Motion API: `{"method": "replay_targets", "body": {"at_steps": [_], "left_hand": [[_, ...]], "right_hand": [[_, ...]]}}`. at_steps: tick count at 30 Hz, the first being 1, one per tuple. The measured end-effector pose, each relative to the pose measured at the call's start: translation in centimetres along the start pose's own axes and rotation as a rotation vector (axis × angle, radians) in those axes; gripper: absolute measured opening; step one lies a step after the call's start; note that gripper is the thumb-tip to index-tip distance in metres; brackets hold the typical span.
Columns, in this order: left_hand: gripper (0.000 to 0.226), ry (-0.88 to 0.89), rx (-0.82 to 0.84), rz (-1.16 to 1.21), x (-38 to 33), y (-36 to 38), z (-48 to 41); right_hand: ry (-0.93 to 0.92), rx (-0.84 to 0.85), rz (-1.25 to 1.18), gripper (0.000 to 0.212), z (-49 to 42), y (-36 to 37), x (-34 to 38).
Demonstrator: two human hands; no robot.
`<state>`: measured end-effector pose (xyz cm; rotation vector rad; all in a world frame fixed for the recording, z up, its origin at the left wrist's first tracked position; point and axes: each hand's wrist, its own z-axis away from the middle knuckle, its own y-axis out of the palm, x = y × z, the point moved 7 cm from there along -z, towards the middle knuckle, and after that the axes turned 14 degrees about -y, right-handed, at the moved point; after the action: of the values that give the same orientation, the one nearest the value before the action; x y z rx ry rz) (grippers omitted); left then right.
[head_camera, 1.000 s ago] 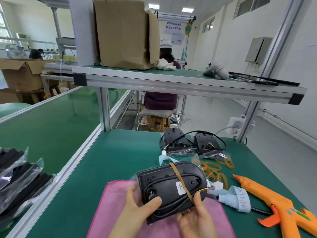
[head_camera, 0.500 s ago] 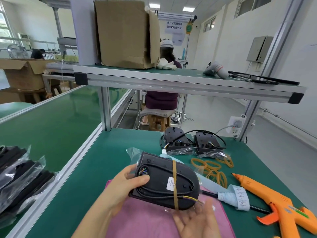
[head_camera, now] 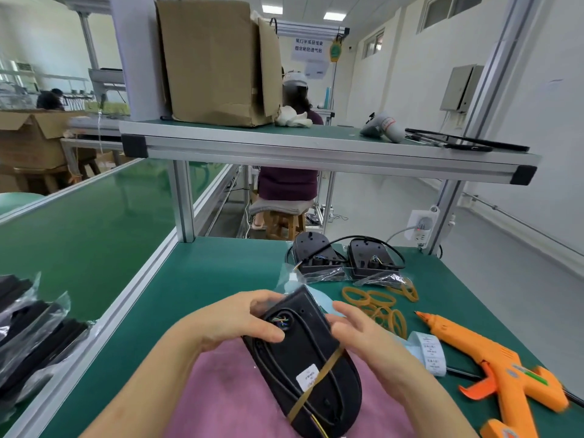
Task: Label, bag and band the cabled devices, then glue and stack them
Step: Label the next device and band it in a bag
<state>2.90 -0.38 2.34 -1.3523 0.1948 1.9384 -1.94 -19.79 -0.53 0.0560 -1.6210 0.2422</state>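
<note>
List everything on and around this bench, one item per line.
Table: one, green top, foreground.
Cloth: one, pink, table's near edge.
Held device: one, black, in clear bag, banded, over the cloth.
Cabled devices: two, black, table's far side.
Rubber bands: several, tan, right of held device.
Glue gun: one, orange, table's right side.
Label roll: one, white, between held device and glue gun.
Bagged parts: pile, black, left edge.
Cardboard box: one, brown, upper shelf.
Handheld tool: one, grey, upper shelf, right.
Seated person: one, purple top, beyond the table.
Left hand: grips held device's far end.
Right hand: rests against its right edge.
</note>
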Motion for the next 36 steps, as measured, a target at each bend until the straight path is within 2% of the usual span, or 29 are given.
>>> {"method": "replay_targets", "body": {"at_steps": [3,7,10,12,14,18,23,26,27,29,30,31,32,33,36], "left_hand": [[0.056,0.012,0.043,-0.048,-1.1,1.1,-0.7],[0.066,0.004,-0.007,-0.027,-1.3,0.6,-1.0],[0.051,-0.007,-0.016,0.162,-0.4,-0.2,-0.9],[0.035,-0.011,-0.042,0.26,0.3,-0.5,-1.1],[0.014,-0.008,-0.124,0.282,1.0,-0.8,-1.5],[0.025,-0.036,-0.296,0.251,1.7,-1.0,-2.7],[0.024,-0.13,-0.452,0.277,1.4,-2.1,-5.0],[0.023,-0.199,-0.42,0.126,0.6,-2.4,-6.5],[0.024,-0.211,-0.463,0.006,0.1,-2.8,-6.8],[0.025,-0.166,-0.694,-0.359,-2.3,-3.8,-7.1],[0.024,-0.092,-0.797,-0.508,-4.3,-3.4,-7.0],[0.024,0.009,-0.83,-0.6,-6.5,-2.2,-7.1],[0.024,0.096,-0.784,-0.675,-8.4,-0.4,-7.5],[0.025,0.145,-0.669,-0.754,-9.8,1.8,-8.4],[0.029,0.045,-0.268,-1.023,-10.6,8.8,-11.1]], "right_hand": [[0.069,0.124,-0.045,0.067,-1.1,1.4,0.3],[0.065,0.052,-0.23,0.061,-1.1,1.4,-0.7],[0.042,0.019,-0.339,0.043,-0.5,1.7,-1.6],[0.042,-0.002,-0.376,0.053,-0.1,1.8,-2.1],[0.024,-0.003,-0.4,0.061,0.3,2.2,-2.1],[0.069,-0.034,-0.443,0.054,0.8,2.4,-3.0],[0.081,-0.014,-0.475,0.038,0.8,2.7,-3.3],[0.106,-0.042,-0.467,0.04,0.7,2.4,-3.9],[0.108,-0.06,-0.461,0.044,0.7,2.3,-4.2],[0.081,-0.08,-0.432,0.052,0.6,2.1,-4.0],[0.065,-0.079,-0.409,0.054,0.4,1.9,-4.0],[0.063,-0.082,-0.392,0.052,0.4,1.9,-4.0],[0.06,-0.09,-0.377,0.048,0.3,1.7,-4.3],[0.07,-0.075,-0.376,0.042,0.3,1.7,-4.6],[0.143,-0.079,-0.29,0.03,-1.1,1.3,-6.5]]}}
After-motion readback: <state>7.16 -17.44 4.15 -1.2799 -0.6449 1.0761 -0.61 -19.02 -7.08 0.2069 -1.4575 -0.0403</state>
